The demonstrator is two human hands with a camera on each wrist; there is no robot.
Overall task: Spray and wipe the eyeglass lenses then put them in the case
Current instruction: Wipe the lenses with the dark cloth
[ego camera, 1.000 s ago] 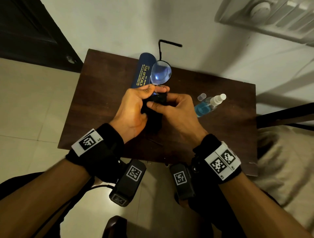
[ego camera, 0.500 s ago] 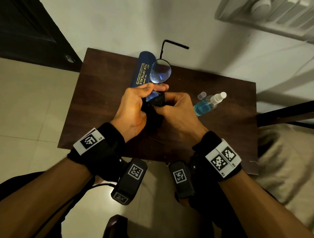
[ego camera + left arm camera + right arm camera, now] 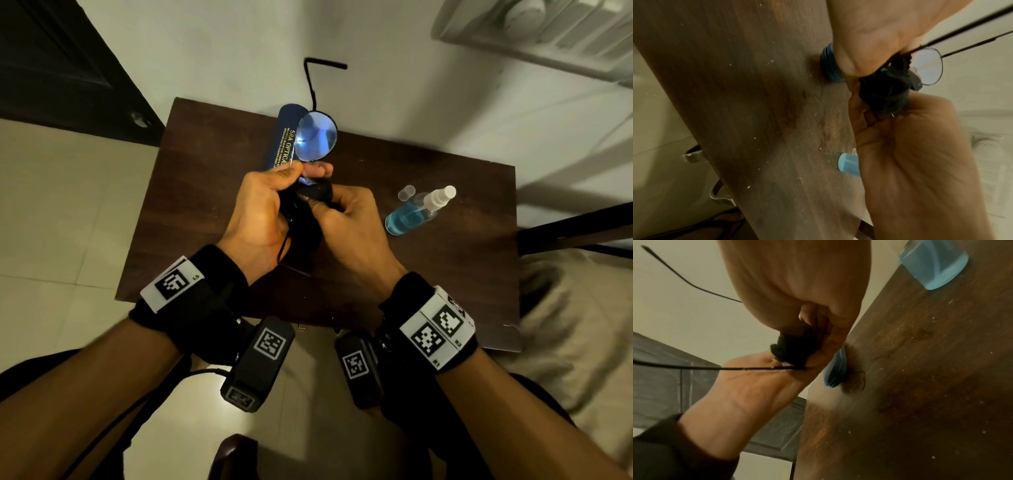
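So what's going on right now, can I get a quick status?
Left hand holds the eyeglasses; right hand pinches the black cloth on one lens. Blue case lies behind, spray bottle lies uncapped. Nothing blocking.

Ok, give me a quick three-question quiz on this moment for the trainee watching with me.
1. True or false: the dark blue eyeglass case lies closed on the brown wooden table.
2. Which hand pinches the black wiping cloth against a lens: A left hand, B right hand?
3. Fill in: the clear spray bottle of blue liquid has its small clear cap ____.

Key: 1 true. 2 B; the left hand grips the round thin-rimmed eyeglasses. 3 off, beside the bottle.
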